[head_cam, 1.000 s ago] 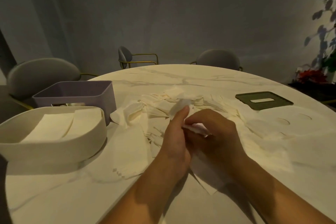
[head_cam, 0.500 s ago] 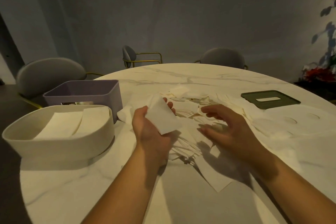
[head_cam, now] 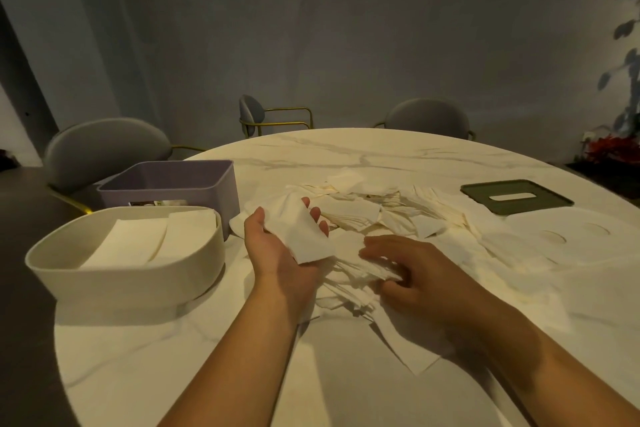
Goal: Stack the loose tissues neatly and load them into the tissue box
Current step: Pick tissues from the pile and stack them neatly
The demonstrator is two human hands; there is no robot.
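1. The left hand [head_cam: 282, 253] lies palm up with its fingers relaxed. A white folded tissue [head_cam: 301, 232] rests across it, not pinched.
2. The right hand [head_cam: 419, 279], at three o'clock of the left, is palm down. Its outstretched fingers are blurred and touch the loose pile of white tissues [head_cam: 388, 215] on the round white marble table [head_cam: 173, 357].
3. The cream oval tissue box [head_cam: 114, 284], at nine o'clock of the left hand, holds flat stacked tissues [head_cam: 138, 243].
4. A purple rectangular box [head_cam: 194, 191] stands at twelve o'clock of the cream box. A dark green slotted lid [head_cam: 516, 199] lies at three o'clock of the pile.

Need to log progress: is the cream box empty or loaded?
Partly loaded: tissues lie flat inside the cream box, below its rim.
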